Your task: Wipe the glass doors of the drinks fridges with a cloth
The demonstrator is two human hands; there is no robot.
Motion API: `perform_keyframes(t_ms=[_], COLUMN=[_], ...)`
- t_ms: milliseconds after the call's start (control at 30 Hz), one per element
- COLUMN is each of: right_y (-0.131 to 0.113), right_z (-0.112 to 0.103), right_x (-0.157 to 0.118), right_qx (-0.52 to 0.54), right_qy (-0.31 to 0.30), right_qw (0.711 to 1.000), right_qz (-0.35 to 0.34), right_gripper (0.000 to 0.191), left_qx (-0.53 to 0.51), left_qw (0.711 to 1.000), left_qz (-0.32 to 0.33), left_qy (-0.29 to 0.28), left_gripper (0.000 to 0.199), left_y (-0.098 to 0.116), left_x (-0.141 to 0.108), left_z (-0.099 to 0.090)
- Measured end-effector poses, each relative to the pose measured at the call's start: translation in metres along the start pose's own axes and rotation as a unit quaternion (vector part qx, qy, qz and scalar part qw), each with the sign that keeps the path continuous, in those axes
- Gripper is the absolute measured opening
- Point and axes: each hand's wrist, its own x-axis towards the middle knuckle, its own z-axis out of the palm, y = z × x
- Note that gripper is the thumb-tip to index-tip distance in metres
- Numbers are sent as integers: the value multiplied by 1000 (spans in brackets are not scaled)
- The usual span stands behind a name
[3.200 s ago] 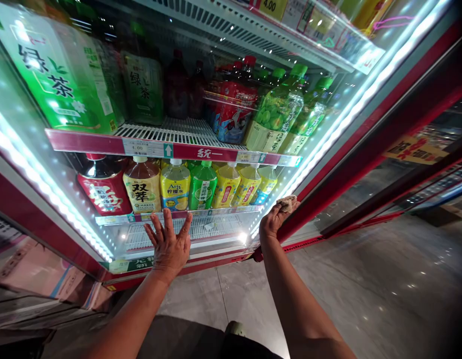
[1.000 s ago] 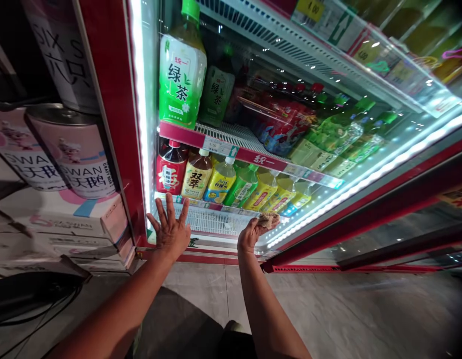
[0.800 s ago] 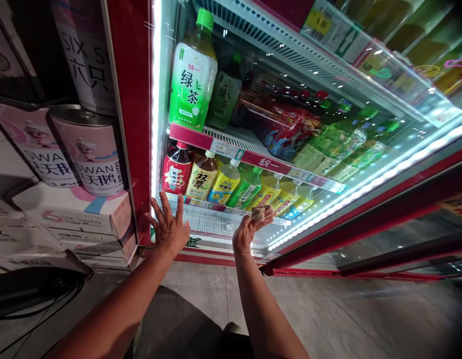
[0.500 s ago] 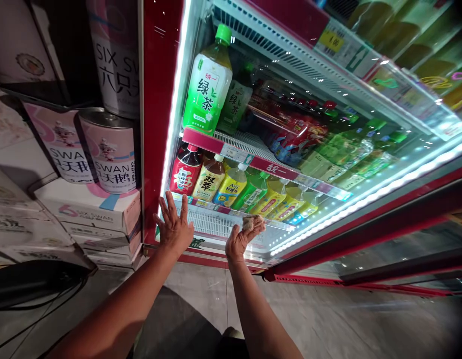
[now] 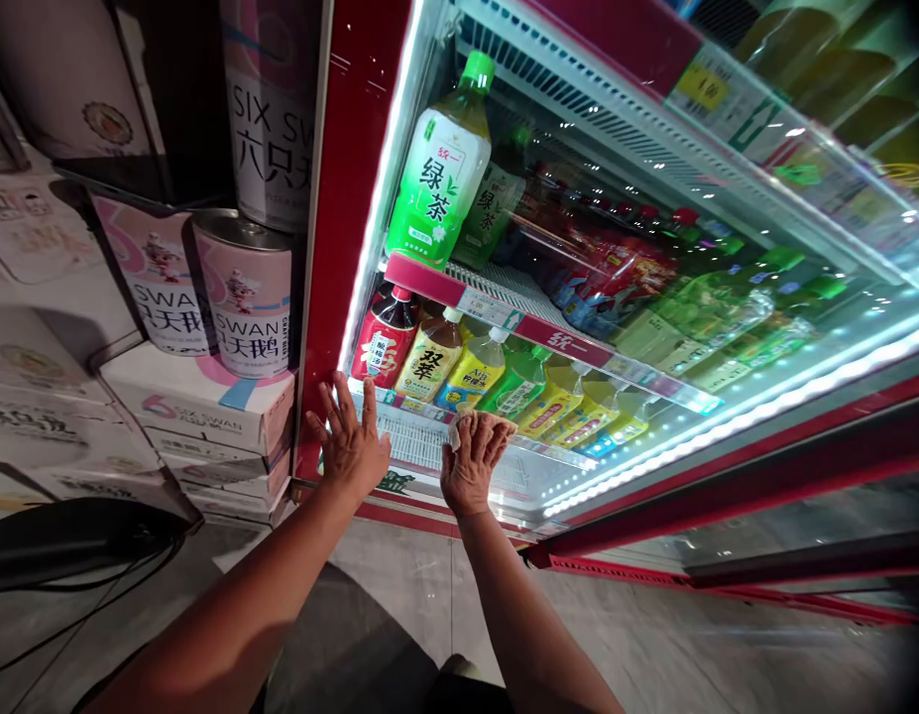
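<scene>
My left hand is spread, fingers apart, at the lower left of the lit drinks fridge, just below a red-labelled bottle. Under my right hand is a beige cloth, held by the fingers near the front edge of the lower bottle shelf. Whether the cloth touches the shelf edge or a glass surface, I cannot tell. Close above it stand a yellow-labelled bottle and a green bottle. A large green tea bottle is on the shelf above.
Pink cans stand on stacked white boxes left of the fridge. A black object with cables lies at the lower left. Red-framed glass extends to the right above the grey floor.
My right hand has turned over the cloth, its back now facing me, and shifted slightly left and up. My left hand stays nearly in place. The view has swung a little left.
</scene>
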Motion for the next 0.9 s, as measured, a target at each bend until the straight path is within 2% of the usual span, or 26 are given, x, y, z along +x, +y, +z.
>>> perform_keyframes(t_ms=[100, 200, 267, 433, 500, 700, 800, 900], right_y=[-13, -24, -31, -46, -50, -59, -72, -87], right_z=[4, 9, 11, 14, 17, 23, 21, 23], right_x=[3, -10, -9, 31, 37, 19, 43, 71], right_qx=[-3, -3, -3, 2, -2, 7, 17, 30], right_qy=[10, -25, -31, -3, 5, -50, -51, -43], right_qw=[1000, 997, 996, 994, 995, 983, 980, 983], right_qz=[-23, -66, -83, -106, -104, -176, -190, -175], right_gripper=[85, 82, 79, 72, 69, 63, 63, 61], left_qx=[-1, -1, -4, -16, -14, -28, -39, -50], left_qw=[1000, 1000, 1000, 999, 999, 999, 998, 997], left_qz=[-10, -12, -15, -32, -34, -32, -36, -42], left_qy=[16, 16, 14, 17, 21, 12, 26, 39], left_gripper=[105, 105, 103, 105, 104, 94, 84, 74], left_y=[-2, -4, -5, -5, -6, -9, -8, -5], left_x=[3, 5, 6, 7, 7, 8, 8, 9], left_z=[-1, -3, -4, -8, -11, -18, -21, -26])
